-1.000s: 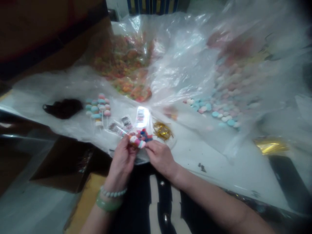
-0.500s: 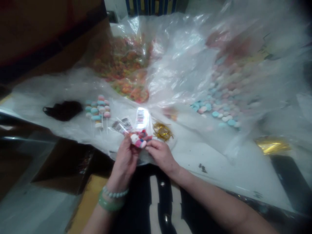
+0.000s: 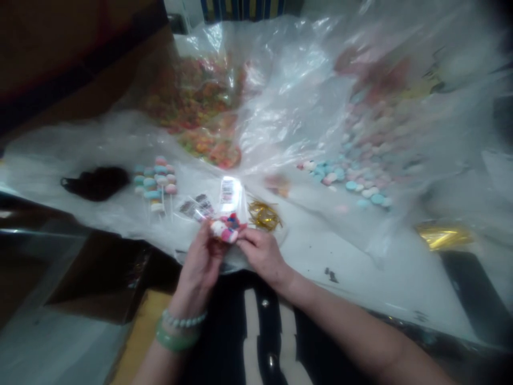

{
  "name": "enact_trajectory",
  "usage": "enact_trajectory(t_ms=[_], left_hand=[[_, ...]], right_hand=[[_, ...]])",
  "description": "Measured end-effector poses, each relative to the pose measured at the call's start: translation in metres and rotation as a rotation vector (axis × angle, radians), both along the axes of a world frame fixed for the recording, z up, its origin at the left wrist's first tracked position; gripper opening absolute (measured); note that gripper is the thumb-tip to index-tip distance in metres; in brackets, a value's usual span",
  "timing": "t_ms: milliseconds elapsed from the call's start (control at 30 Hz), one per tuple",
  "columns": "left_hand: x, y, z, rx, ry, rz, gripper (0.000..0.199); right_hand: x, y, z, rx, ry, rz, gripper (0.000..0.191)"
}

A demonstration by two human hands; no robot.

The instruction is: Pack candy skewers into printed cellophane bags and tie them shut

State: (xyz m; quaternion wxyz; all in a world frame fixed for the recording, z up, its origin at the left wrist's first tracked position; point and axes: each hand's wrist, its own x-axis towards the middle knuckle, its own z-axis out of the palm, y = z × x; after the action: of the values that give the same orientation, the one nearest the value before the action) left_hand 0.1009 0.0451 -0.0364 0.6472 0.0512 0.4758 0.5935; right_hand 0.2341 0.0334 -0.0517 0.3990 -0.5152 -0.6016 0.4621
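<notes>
The left hand (image 3: 198, 262) and right hand (image 3: 262, 255) pinch a pastel candy stick (image 3: 224, 229) between their fingertips, just below a cellophane bag (image 3: 230, 191) (a slip could drop it onto the gold twist ties (image 3: 264, 215)).

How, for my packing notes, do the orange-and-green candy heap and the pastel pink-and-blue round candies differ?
The orange-and-green candy heap is warm-coloured and lumpy, while the pastel pink-and-blue round candies are pale and smoother-looking. The heap lies bunched left of centre; the round candies spread in a long band to the right. Both lie on clear plastic sheeting.
</notes>
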Motion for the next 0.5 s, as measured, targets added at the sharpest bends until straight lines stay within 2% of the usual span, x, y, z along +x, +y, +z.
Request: enact_trajectory(t_ms=[200, 500], left_hand=[[-0.012, 0.005, 0.005, -0.089, 0.015, 0.084, 0.016], [-0.024, 0.003, 0.008, -0.083, 0.134, 0.051, 0.016]], right_hand=[[0.001, -0.001, -0.001, -0.036, -0.077, 0.026, 0.015], [0.001, -0.004, 0.004, -0.043, -0.044, 0.049, 0.015]])
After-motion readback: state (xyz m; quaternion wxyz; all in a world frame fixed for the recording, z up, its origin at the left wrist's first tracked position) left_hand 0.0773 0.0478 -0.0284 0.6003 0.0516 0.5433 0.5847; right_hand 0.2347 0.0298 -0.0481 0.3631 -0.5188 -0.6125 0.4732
